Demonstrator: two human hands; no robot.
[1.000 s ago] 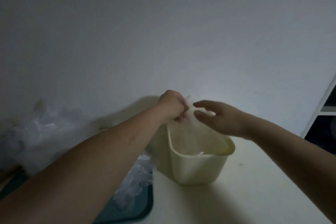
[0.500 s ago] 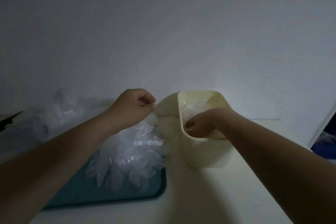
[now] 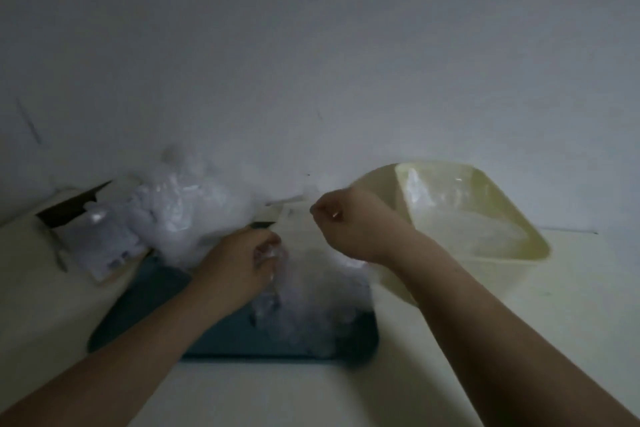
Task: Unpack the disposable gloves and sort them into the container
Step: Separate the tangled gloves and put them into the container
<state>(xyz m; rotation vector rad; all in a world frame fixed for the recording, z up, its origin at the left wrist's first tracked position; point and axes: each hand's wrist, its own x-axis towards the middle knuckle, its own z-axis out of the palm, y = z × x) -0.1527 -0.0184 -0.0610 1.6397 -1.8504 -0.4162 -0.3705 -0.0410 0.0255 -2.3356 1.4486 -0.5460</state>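
Gloves (image 3: 311, 298) sit heaped on the teal tray (image 3: 145, 308), left hand (image 3: 239, 267) clutching a bunch; right hand (image 3: 349, 225) is curled beside the cream container (image 3: 502, 274) (can't tell if it's pinching anything).

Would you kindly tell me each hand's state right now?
Left hand: gripping clear gloves.
Right hand: curled; contents cannot be told.

Left hand (image 3: 239, 263), right hand (image 3: 349, 222) and forearms (image 3: 485, 305) are bare.

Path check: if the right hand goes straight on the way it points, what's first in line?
Probably the plastic heap by the wall, up and left of the right hand. Depth is unclear.
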